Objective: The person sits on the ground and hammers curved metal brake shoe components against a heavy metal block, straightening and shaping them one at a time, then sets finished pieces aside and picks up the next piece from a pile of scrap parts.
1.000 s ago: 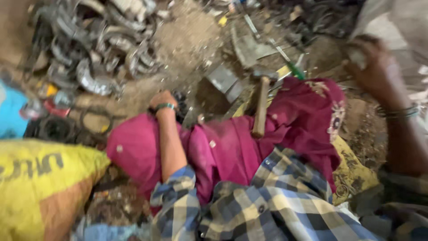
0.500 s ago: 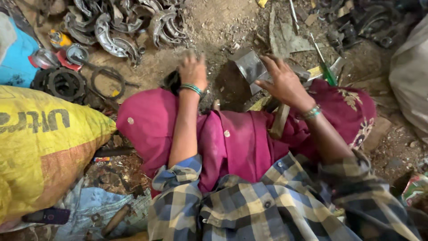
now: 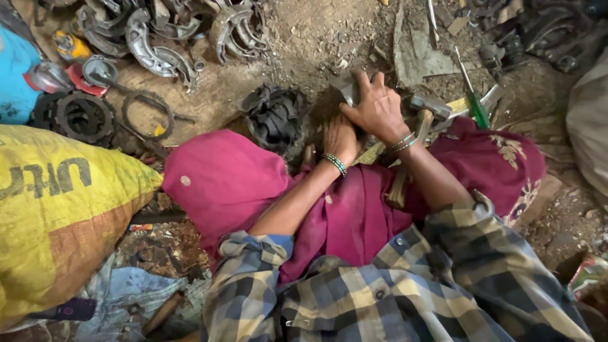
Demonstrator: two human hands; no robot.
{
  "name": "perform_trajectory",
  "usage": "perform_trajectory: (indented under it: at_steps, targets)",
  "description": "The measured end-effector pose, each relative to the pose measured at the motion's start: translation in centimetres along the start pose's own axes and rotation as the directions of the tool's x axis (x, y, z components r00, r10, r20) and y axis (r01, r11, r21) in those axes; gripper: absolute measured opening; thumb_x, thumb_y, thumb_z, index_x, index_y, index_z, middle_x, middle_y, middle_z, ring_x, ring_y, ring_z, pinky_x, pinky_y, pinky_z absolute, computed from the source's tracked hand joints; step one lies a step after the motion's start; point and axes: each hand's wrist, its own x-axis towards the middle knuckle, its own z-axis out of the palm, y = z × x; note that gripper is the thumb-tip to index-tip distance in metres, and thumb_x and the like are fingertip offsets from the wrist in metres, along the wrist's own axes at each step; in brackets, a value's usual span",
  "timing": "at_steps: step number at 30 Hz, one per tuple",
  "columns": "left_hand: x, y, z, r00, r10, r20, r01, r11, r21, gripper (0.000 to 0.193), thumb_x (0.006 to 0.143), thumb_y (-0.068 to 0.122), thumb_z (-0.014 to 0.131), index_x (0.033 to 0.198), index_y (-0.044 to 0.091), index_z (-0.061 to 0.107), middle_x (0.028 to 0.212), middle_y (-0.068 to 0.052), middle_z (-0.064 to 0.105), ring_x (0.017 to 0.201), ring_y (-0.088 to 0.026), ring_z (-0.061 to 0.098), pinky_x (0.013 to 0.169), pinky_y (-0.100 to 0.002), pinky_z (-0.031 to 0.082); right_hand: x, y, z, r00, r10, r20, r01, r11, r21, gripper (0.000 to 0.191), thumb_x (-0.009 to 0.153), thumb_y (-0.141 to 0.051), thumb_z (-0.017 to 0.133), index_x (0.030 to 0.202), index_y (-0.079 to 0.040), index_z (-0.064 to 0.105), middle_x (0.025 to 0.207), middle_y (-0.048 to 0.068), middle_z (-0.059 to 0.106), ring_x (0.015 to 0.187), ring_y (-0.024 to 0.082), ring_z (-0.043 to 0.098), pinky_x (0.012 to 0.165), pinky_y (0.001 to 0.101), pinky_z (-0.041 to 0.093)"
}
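Note:
My right hand [image 3: 377, 109] lies over a grey metal piece [image 3: 347, 88] on the dirt floor, fingers wrapped around its top. My left hand [image 3: 339, 140] is curled just below it, touching the right hand; its fingertips are hidden. Both wrists carry green bangles. A hammer [image 3: 419, 113] with a wooden handle rests on my magenta garment [image 3: 228, 180], right beside my right wrist. A black ribbed part [image 3: 275, 117] sits left of my hands.
Curved metal brake shoes [image 3: 155, 57] are piled at top left, with black rings [image 3: 79, 115] below them. A yellow sack [image 3: 57, 215] fills the left side. A green-handled screwdriver [image 3: 478, 113] and scrap metal [image 3: 430, 60] lie at top right.
My left hand left the black ribbed part and moved right, under my right hand. My right hand closed over the grey metal piece.

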Motion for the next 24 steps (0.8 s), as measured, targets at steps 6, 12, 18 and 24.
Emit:
perform_trajectory:
  at_steps: [6,12,18,24]
  targets:
    - [0.1,-1.0,1.1,1.000,-0.007,-0.012,0.005,0.985,-0.174,0.063,0.075,0.015,0.081,0.131,0.005,0.055,0.102,-0.025,0.072,0.094,-0.047,0.068,0.080,-0.056,0.054,-2.1,-0.7,0.1,0.982,0.132,-0.132,-0.116,0.985,0.127,0.081,0.085,-0.046,0.081,0.147,-0.009,0.045,0.121,0.027,0.053,0.097,0.047,0.065,0.077,0.0549,0.054]
    - [2.9,-1.6,-1.8,0.981,0.097,0.167,-0.083,0.993,-0.086,0.069,0.073,0.008,0.078,0.138,0.004,0.053,0.098,-0.024,0.073,0.090,-0.046,0.070,0.076,-0.055,0.057,-1.8,-0.6,0.8,0.914,0.311,-0.263,-0.253,0.939,0.232,0.082,0.084,-0.044,0.081,0.147,-0.007,0.043,0.121,0.029,0.052,0.093,0.049,0.065,0.073,0.0551,0.055]
    - [3.4,1.1,-2.5,0.994,0.068,0.085,-0.066,0.997,-0.037,0.076,0.075,0.026,0.080,0.136,-0.006,0.049,0.090,-0.026,0.073,0.080,-0.046,0.071,0.071,-0.056,0.057,0.8,2.9,0.2,0.970,0.187,-0.153,-0.179,0.982,0.063,0.071,0.086,-0.046,0.078,0.144,-0.014,0.051,0.120,0.031,0.055,0.090,0.049,0.067,0.076,0.0562,0.055]
    - [4.1,5.9,1.1,0.971,-0.236,-0.041,0.229,0.966,-0.121,0.070,0.084,0.054,0.075,0.124,0.000,0.055,0.089,-0.025,0.074,0.081,-0.046,0.071,0.072,-0.057,0.055,5.4,5.5,-3.8,0.963,-0.268,0.019,0.268,0.963,-0.016,0.075,0.085,-0.056,0.072,0.146,-0.013,0.058,0.114,0.032,0.061,0.090,0.049,0.067,0.079,0.0550,0.056]
